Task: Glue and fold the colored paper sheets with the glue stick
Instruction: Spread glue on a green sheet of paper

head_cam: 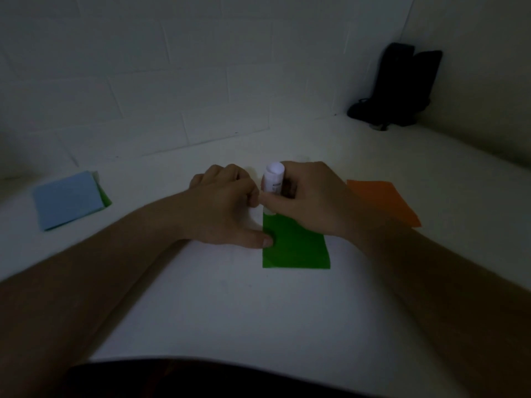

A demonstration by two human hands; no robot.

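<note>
A green paper sheet (pixel 296 245) lies flat on the white table (pixel 218 305) in front of me. My right hand (pixel 310 199) grips a white glue stick (pixel 273 179) held upright, its lower end down at the sheet's far left corner. My left hand (pixel 227 205) rests beside it, thumb pressing the sheet's left edge, the other fingers curled near the stick. The far part of the green sheet is hidden under both hands.
A stack of light blue paper (pixel 67 199) with a green sheet under it lies at the left. An orange sheet (pixel 385 201) lies to the right of my right hand. A dark object (pixel 396 87) stands in the far right corner against the wall.
</note>
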